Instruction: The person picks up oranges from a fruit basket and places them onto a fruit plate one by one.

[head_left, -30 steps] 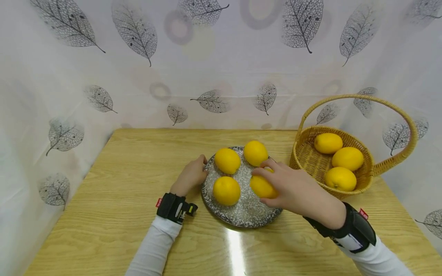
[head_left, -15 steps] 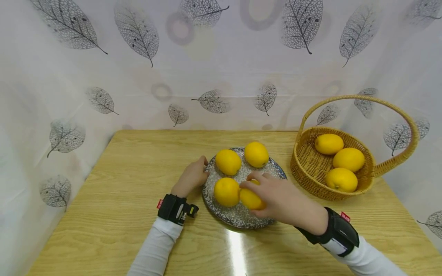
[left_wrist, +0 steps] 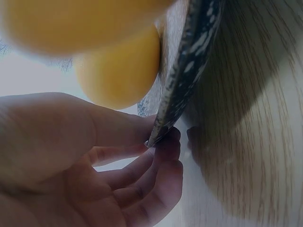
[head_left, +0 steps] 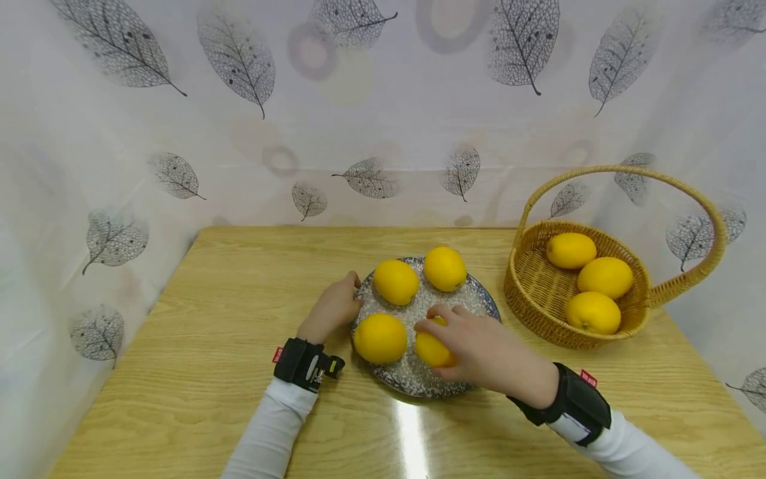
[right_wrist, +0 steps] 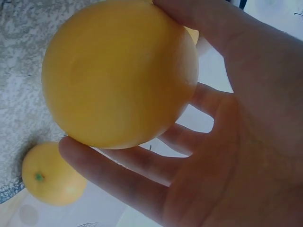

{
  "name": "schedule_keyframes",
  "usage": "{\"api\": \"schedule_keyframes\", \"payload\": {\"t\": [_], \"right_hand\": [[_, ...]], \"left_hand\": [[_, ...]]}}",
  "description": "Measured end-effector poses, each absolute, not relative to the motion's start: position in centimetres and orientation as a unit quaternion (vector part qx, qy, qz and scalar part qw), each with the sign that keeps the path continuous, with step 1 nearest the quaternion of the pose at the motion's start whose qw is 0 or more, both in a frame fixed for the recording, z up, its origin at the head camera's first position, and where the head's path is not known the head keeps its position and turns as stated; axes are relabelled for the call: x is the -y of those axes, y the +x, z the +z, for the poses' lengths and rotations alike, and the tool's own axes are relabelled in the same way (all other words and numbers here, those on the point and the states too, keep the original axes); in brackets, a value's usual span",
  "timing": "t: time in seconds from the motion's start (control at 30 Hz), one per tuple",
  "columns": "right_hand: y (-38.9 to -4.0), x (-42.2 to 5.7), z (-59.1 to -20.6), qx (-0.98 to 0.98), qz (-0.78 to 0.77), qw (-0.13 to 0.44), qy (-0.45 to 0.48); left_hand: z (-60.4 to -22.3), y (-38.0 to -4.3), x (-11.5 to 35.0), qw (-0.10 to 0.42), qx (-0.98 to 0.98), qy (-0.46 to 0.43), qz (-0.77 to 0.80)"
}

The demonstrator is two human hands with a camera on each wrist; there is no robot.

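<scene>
In the head view, a round speckled grey plate (head_left: 409, 376) with a dark rim lies on the table. My left hand (head_left: 331, 309) pinches its left rim, thumb on top and fingers beneath, as the left wrist view shows. Over the plate's front right part, my right hand (head_left: 487, 347) holds a yellow lemon (head_left: 431, 348) between thumb and fingers. Close to its left sits another lemon (head_left: 380, 338). Two more rest farther back on the plate, a left lemon (head_left: 396, 282) and a right lemon (head_left: 445, 269). The right wrist view shows the held lemon (right_wrist: 118, 75) filling the grasp.
A wicker basket (head_left: 526, 313) with a tall arched handle stands right of the plate, holding three lemons (head_left: 604, 277) along its right side. Behind the wooden table (head_left: 239, 279) hangs a pale leaf-patterned cloth (head_left: 383, 120).
My right hand has moved left across the plate with its lemon. The front left lemon has shifted slightly left. My left hand stays at the rim.
</scene>
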State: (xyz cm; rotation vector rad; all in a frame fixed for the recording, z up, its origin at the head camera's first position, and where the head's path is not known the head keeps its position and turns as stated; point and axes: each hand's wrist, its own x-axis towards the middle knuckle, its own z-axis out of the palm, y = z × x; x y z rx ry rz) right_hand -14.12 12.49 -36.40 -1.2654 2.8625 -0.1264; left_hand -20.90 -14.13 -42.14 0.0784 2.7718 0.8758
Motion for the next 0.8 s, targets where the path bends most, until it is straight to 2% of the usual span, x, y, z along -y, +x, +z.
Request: {"api": "schedule_keyframes", "payload": {"t": [0.8], "right_hand": [[-14.8, -12.8, -38.1, -0.926, -0.039, 0.043, -0.373]], "left_hand": [[-42.1, -21.0, 14.1, 0.12, -0.951, 0.023, 0.285]]}}
